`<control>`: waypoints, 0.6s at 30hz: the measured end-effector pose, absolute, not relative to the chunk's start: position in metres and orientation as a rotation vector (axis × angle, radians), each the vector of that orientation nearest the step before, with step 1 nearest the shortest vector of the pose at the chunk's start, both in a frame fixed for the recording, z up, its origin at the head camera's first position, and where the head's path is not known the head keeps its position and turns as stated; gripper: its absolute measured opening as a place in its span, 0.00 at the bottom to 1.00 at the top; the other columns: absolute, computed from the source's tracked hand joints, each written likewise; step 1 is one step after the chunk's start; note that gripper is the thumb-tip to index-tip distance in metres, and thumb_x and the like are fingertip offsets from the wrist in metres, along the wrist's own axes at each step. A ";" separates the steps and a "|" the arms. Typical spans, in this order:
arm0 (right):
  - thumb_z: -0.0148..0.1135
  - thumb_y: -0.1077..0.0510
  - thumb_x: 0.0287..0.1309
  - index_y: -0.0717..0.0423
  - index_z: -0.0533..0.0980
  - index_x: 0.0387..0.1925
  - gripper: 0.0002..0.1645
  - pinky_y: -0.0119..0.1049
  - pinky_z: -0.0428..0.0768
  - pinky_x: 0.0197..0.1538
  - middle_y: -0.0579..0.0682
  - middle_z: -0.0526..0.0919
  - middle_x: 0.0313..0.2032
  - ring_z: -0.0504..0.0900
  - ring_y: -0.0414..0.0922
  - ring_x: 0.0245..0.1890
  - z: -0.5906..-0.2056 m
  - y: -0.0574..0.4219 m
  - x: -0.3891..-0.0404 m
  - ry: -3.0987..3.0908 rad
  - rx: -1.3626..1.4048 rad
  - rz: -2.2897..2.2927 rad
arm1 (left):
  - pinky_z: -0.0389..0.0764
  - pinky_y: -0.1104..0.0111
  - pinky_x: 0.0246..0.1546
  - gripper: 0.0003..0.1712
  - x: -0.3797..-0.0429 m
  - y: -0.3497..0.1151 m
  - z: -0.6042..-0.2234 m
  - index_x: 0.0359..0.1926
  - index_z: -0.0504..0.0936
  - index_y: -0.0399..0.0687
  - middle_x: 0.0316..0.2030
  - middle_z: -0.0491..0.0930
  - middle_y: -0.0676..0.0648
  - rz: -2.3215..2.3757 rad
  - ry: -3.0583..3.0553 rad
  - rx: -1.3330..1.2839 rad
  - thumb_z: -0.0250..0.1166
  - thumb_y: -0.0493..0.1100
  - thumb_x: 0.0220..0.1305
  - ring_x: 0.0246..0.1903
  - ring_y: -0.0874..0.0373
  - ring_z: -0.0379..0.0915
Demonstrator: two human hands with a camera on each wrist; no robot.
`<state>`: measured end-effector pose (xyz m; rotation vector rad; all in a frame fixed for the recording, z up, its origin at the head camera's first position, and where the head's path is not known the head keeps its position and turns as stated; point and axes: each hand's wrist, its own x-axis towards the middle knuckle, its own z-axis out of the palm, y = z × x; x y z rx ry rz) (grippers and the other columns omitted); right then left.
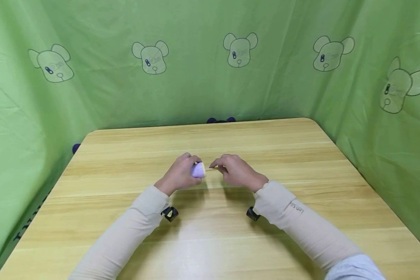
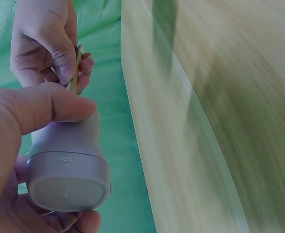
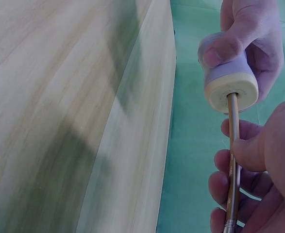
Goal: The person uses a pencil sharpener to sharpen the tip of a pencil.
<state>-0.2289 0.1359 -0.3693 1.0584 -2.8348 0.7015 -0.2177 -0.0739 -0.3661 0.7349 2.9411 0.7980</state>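
My left hand (image 1: 180,173) grips a small lilac pencil sharpener (image 1: 198,170) with its thumb and fingers, held up over the table. In the left wrist view the sharpener (image 2: 67,167) shows a rounded body with faint lettering and a flat oval end. Its cream face (image 3: 231,86) has a round hole, and one end of a brown-gold pencil (image 3: 233,150) sits in it. My right hand (image 1: 238,170) pinches the pencil along its shaft between thumb and fingers. A metal band (image 3: 230,224) shows near the pencil's other end. The inserted tip is hidden.
Both hands are above a light wood-grain table (image 1: 203,241) with rounded far corners. A green curtain (image 1: 196,89) printed with bear heads hangs behind it and along both sides. Black wrist cameras (image 1: 169,213) sit below the sleeve cuffs.
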 end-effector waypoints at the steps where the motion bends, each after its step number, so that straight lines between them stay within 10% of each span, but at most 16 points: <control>1: 0.55 0.73 0.60 0.56 0.84 0.44 0.17 0.35 0.78 0.36 0.51 0.83 0.35 0.76 0.41 0.31 -0.369 0.136 -0.229 -2.835 1.059 0.701 | 0.78 0.62 0.38 0.32 -0.217 -0.074 -0.366 0.54 0.77 0.36 0.43 0.75 0.41 0.797 2.940 0.735 0.76 0.39 0.46 0.39 0.51 0.71; 18: 0.55 0.72 0.61 0.57 0.83 0.45 0.16 0.36 0.79 0.37 0.52 0.84 0.38 0.78 0.42 0.33 -0.371 0.135 -0.228 -2.834 1.076 0.729 | 0.78 0.63 0.37 0.32 -0.217 -0.072 -0.368 0.53 0.78 0.37 0.42 0.75 0.42 0.782 2.939 0.751 0.77 0.39 0.45 0.39 0.51 0.71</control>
